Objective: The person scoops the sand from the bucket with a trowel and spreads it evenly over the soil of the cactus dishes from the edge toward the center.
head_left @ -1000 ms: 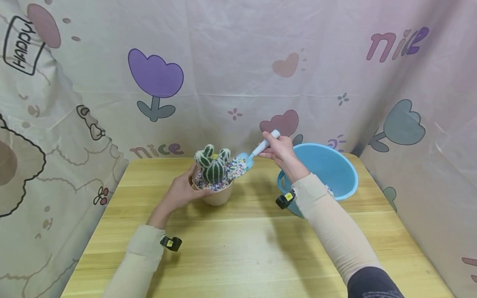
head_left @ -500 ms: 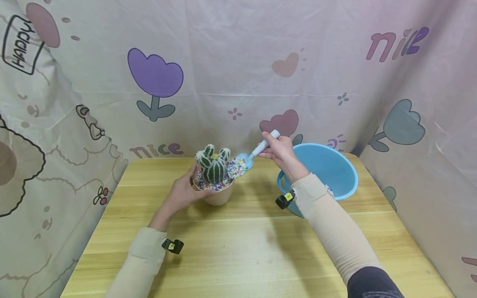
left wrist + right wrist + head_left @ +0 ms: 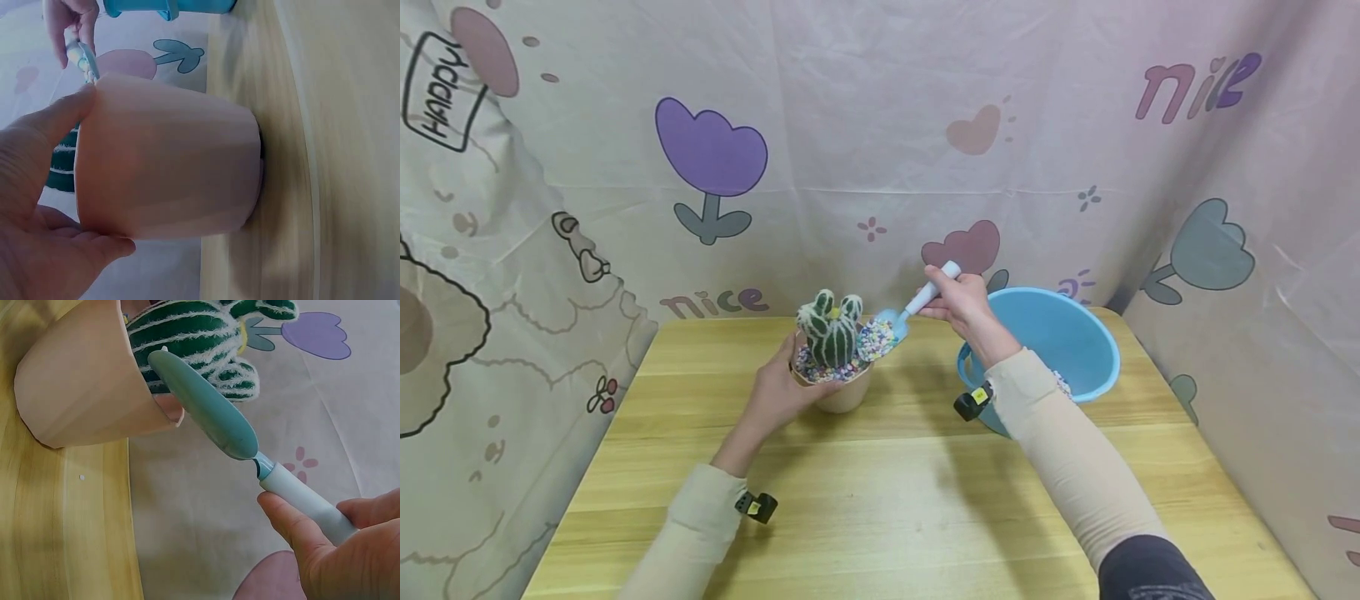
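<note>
A plush-looking green cactus with white fuzzy stripes (image 3: 831,340) stands in a peach-coloured pot (image 3: 169,156), amid multicoloured pebbles (image 3: 827,371). My left hand (image 3: 778,390) grips the pot by its left side and rim, thumb across the near edge. In the right wrist view, my right hand (image 3: 350,550) holds the white handle of a small blue trowel (image 3: 212,412). The trowel's blade, heaped with small coloured pebbles (image 3: 877,337) in the head view, is at the pot's right rim, close beside the cactus. The far fingers of my left hand are hidden behind the pot.
A light blue bucket (image 3: 1045,312) sits at the table's back right, partly behind my right forearm, with some pebbles visible inside. The wooden table (image 3: 880,500) ends at a printed cloth backdrop (image 3: 850,125). A tiny white pebble (image 3: 81,477) lies on the tabletop.
My left hand and wrist have shifted slightly right, and the pot with the cactus has moved a little right with them. The trowel and my right hand have stayed almost still.
</note>
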{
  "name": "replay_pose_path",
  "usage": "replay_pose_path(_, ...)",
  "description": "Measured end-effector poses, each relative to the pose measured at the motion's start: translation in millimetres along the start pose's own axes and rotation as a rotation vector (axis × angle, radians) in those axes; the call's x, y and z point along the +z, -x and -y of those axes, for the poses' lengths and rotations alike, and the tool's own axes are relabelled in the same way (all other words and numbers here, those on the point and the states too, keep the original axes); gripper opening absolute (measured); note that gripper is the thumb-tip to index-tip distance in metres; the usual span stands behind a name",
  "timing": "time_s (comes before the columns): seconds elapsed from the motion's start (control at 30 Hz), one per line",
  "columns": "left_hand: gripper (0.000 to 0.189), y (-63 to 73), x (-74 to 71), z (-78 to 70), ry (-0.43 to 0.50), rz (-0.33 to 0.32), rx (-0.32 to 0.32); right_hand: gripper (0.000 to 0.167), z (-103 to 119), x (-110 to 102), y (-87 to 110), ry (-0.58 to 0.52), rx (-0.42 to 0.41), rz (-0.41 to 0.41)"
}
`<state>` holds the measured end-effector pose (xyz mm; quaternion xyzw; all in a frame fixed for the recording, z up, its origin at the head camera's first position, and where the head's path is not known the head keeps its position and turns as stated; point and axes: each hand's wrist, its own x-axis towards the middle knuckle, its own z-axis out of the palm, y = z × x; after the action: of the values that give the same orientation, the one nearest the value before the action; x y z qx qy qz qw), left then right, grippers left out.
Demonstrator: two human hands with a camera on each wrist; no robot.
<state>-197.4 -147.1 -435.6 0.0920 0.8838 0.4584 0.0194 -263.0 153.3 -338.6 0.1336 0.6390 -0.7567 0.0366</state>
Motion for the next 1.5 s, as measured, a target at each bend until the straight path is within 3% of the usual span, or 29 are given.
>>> replay_pose_path(0.23, 0.135, -7.8, -6.1, 5.6, 0.011, 0.023, 0.044, 0.050, 0.2, 1.6, 0.9, 0.009, -0.006, 0.011)
replay_pose_path(0.4, 0.139, -11.3, -9.0, 6.9, 0.000, 0.047, 0.035, 0.052, -0.6, 1.9, 0.2, 0.025, -0.008, 0.013)
replay_pose_path(0.67, 0.134, -8.8, -3.2, 3.3, 0.041, 0.009, 0.033, 0.051, -0.3, 2.6, 0.0, 0.022, -0.017, 0.014)
replay_pose_path(1.17, 0.134, -6.7, 8.4, -4.3, -0.040, -0.037, 0.026, 0.050, 0.9, 1.3, 3.1, 0.044, -0.042, -0.014)
replay_pose_path(1.5, 0.134, -7.5, 2.3, 0.9, -0.025, -0.016, 0.051, 0.049, -0.9, 0.3, 0.8, 0.022, -0.026, -0.015)
